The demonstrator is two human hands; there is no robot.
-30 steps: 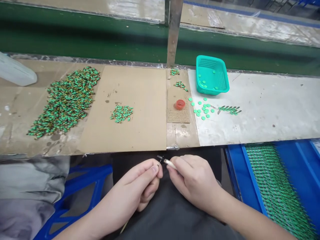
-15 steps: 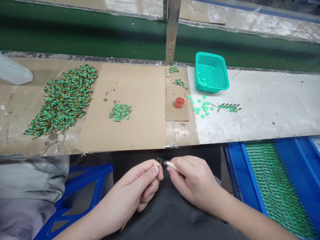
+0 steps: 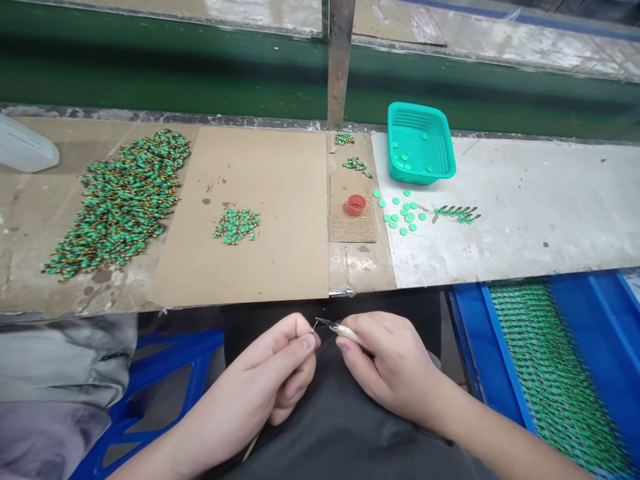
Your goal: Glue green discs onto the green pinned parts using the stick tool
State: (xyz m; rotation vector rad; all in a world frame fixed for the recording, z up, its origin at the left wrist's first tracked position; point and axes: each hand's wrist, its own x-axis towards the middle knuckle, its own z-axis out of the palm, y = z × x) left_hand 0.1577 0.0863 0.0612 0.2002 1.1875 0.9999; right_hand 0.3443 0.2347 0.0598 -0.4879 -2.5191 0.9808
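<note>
Low in front of the bench edge, my left hand [image 3: 283,370] pinches a thin pin-like piece [image 3: 314,327] between thumb and forefinger. Just right of it, my right hand [image 3: 387,360] grips a small knife [image 3: 345,331] by its pale handle, its dark blade pointing left, close to the pin. A red cap [image 3: 356,205] rests on a small cardboard piece. Small green parts [image 3: 237,226] lie heaped on the cardboard sheet, and green discs [image 3: 404,212] are scattered beside a short row of green pieces [image 3: 457,213].
A teal basket [image 3: 423,143] holding several discs stands at the back. A large pile of green and gold parts [image 3: 120,200] covers the left bench. Blue trays [image 3: 475,333] sit lower right; a blue stool [image 3: 165,373] and a person's sleeve [image 3: 60,363] are left.
The knife blade has turned slightly and now looks narrower beside the pin. Both hands keep their grips. The bench view has shifted slightly left.
</note>
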